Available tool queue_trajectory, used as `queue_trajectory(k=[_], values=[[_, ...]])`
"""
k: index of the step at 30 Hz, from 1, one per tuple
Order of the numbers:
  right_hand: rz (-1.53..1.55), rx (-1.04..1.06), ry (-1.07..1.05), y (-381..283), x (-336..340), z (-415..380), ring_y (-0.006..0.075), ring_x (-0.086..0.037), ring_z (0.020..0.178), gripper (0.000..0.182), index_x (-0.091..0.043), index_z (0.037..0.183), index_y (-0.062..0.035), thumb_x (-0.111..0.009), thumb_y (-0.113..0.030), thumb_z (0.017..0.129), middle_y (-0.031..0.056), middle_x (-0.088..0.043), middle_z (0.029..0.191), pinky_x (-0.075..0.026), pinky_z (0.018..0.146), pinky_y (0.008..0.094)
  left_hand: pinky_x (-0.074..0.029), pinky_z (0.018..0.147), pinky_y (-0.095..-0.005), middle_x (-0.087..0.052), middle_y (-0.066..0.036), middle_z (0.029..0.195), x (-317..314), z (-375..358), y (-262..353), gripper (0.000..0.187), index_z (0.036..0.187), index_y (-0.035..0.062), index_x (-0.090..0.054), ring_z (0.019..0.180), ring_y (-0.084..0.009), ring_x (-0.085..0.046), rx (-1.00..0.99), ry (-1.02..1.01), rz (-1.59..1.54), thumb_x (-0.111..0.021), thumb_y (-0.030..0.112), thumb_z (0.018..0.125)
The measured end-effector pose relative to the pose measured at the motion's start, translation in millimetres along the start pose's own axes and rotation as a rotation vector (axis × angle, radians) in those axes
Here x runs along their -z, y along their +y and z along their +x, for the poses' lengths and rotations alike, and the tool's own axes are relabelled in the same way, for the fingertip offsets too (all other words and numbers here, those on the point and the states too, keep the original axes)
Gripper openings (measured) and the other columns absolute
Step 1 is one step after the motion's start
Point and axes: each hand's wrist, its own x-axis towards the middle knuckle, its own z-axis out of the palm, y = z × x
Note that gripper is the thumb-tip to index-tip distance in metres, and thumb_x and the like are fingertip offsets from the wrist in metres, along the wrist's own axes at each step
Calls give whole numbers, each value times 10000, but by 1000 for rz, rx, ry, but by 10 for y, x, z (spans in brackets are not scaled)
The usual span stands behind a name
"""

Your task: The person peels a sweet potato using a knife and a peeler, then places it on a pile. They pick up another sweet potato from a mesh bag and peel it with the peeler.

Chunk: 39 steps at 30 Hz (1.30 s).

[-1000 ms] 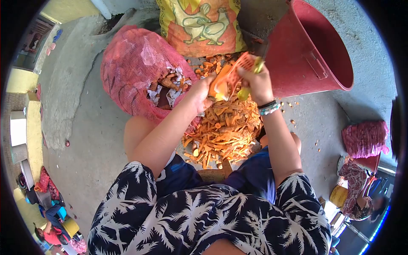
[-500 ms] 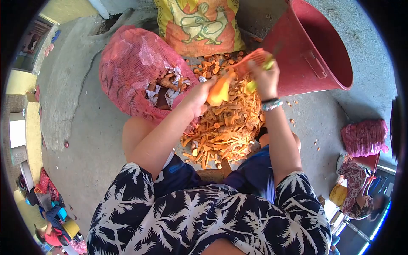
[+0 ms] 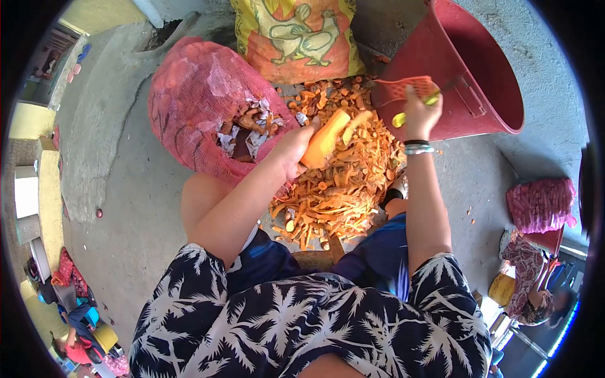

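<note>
My left hand (image 3: 296,150) is wrapped round a peeled orange root, likely a carrot (image 3: 324,142), its far end pointing up and right. To the right, beside the red bucket, my right hand (image 3: 422,113) grips a peeler (image 3: 403,89) with a slotted orange-red part and yellow-green parts. The peeler is apart from the carrot. A strip of peel (image 3: 358,126) shows just right of the carrot. Below both hands lies a heap of orange peelings (image 3: 340,201), with cut round ends among them.
A pink mesh sack (image 3: 195,101) holding roots and paper lies at the left. A printed yellow-orange sack (image 3: 299,44) stands at the back, the red bucket (image 3: 422,63) at the right. A purple mesh sack (image 3: 541,203) and a co-worker (image 3: 526,277) are far right.
My right hand has moved right with the peeler, away from the carrot. My left hand still holds the carrot in nearly the same place. A peel strip now shows beside it.
</note>
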Motion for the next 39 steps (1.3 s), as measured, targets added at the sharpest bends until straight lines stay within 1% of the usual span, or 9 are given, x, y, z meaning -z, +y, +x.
queue_trajectory(k=[4,10,16,18,20,24,30,35,39], values=[[52,-105,-207,-156,-63,-332,54,-497,524,363,-500,1068,-50,-662,-7,746,29,-582,804,-407,416,175,-473,712,-337,-588,-40,852,-16,-27,66,392,1036,92,-538,760,-127,-572,8,5,-127,-344,414,925],[152,-267,-460,-244,-236,-794,84,-574,769,374,-481,1102,-11,-643,3,765,42,-607,923,-486,654,209,-426,770,-410,-558,-37,980,-18,120,-28,385,1044,142,-535,823,-164,-543,-38,105,-89,-332,438,906],[-12,-201,-437,-41,-265,-706,101,-585,772,375,-512,1091,-14,-655,17,746,46,-604,931,-498,643,219,-467,740,-362,-578,-74,945,-22,115,-71,358,1072,57,-516,839,-184,-576,-59,243,27,-336,341,948],[-134,-65,-231,179,-197,-295,120,-589,729,343,-530,1027,-36,-686,7,724,70,-600,909,-501,561,234,-453,657,-300,-564,-54,822,-30,22,-67,382,1018,63,-524,687,-143,-547,-96,-29,46,-298,364,953],[69,12,61,296,-40,69,104,-562,623,290,-506,988,-38,-657,19,748,56,-603,854,-485,521,205,-453,630,-287,-561,-53,806,-114,-119,-11,393,1004,48,-523,660,-138,-542,-49,-23,27,-289,360,958],[65,-118,-283,-38,-112,-382,78,-534,553,302,-494,1007,-56,-660,-19,758,33,-582,826,-424,416,196,-451,600,-287,-560,-27,796,22,31,-10,385,982,68,-536,634,-117,-538,-28,71,-190,-302,372,950],[-2,-197,-541,-191,-303,-717,126,-593,788,314,-533,1025,-39,-658,15,742,49,-601,874,-513,641,246,-448,589,-285,-586,-18,847,27,118,-58,339,989,113,-553,664,-115,-561,-22,95,-86,-359,383,921],[9,-10,-18,267,-86,50,114,-592,737,288,-539,1011,-37,-651,13,751,47,-603,862,-497,583,218,-492,637,-297,-597,-47,847,-31,-81,3,375,1056,59,-531,710,-143,-594,-28,-34,47,-346,365,943],[134,-124,-179,-72,-87,-262,68,-534,574,317,-495,1048,-44,-647,-20,771,17,-587,801,-427,443,191,-498,654,-302,-605,-70,910,-18,-66,33,392,1078,39,-504,753,-170,-603,4,-10,-88,-324,361,947]])
